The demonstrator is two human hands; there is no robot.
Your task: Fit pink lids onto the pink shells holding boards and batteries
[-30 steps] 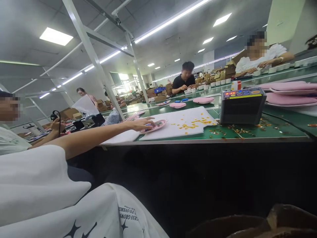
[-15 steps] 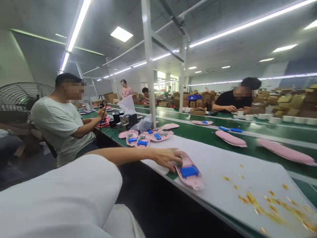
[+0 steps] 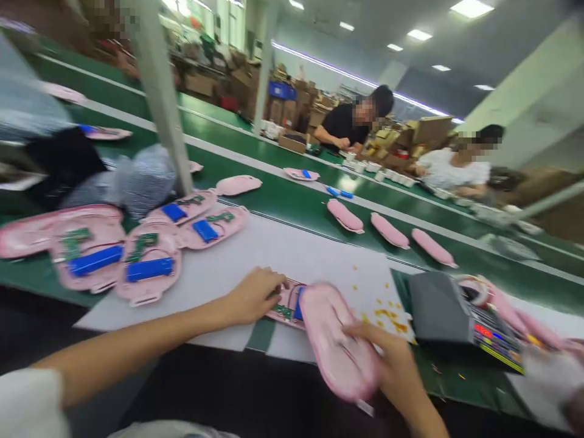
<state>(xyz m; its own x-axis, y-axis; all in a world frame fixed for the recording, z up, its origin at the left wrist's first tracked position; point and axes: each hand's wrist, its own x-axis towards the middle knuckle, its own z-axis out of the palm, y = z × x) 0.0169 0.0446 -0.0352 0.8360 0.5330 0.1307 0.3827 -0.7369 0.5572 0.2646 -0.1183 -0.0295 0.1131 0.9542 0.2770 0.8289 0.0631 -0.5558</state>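
My left hand (image 3: pixel 256 297) grips the end of an oblong pink casing half (image 3: pixel 290 293) low over the white sheet, fingers curled at its edge. In that casing half are a green circuit board (image 3: pixel 283 312) and a blue battery (image 3: pixel 298 304), partly covered. My right hand (image 3: pixel 387 350) is closed on the rim of a second, blurred pink casing half (image 3: pixel 331 340), held tilted at the table's front edge. This piece overlaps the right end of the first one. Whether the two halves touch cannot be made out.
Several open pink casings (image 3: pixel 148 246) with boards and batteries lie at left near a metal post (image 3: pixel 162 91). Small yellow pieces (image 3: pixel 387 313) are scattered on the white sheet (image 3: pixel 314 249). A grey device (image 3: pixel 440 310) with a red display stands at right. Two people work across the table.
The view has swung right and down. My left hand still has the casing half with the battery. My right hand has come into view, holding another pink half.
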